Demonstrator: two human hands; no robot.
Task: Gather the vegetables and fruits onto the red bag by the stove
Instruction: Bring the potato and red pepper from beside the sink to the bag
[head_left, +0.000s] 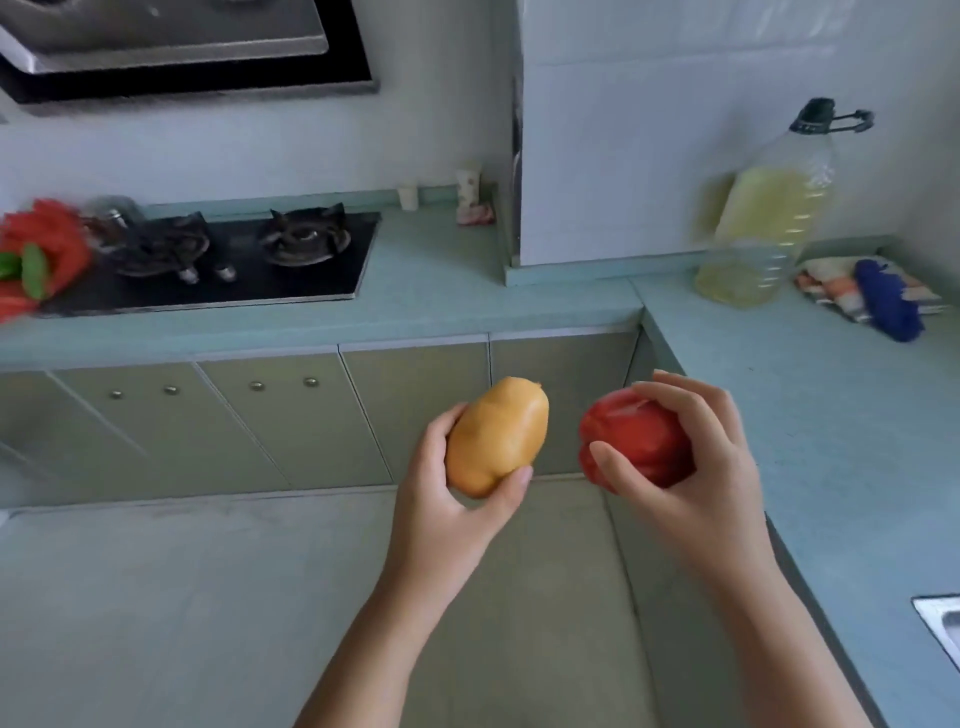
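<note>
While I look down over both forearms, my left hand (457, 493) is curled around a smooth tan oval potato (496, 436), thumb across its lower end; my right hand (691, 467) is wrapped over a glossy red bell pepper (631, 447), fingers on top and thumb on the near side; both are held in the air above the pale floor (208, 597), in front of the grey-green cabinet doors (260, 415); the crumpled red plastic bag (47, 244) lies at the far left of the pale blue surface (441, 280), touching the black two-burner gas stove (234, 260), with green produce (31, 270) on it; a big clear bottle of yellow oil (763, 218) stands well apart to the right
</note>
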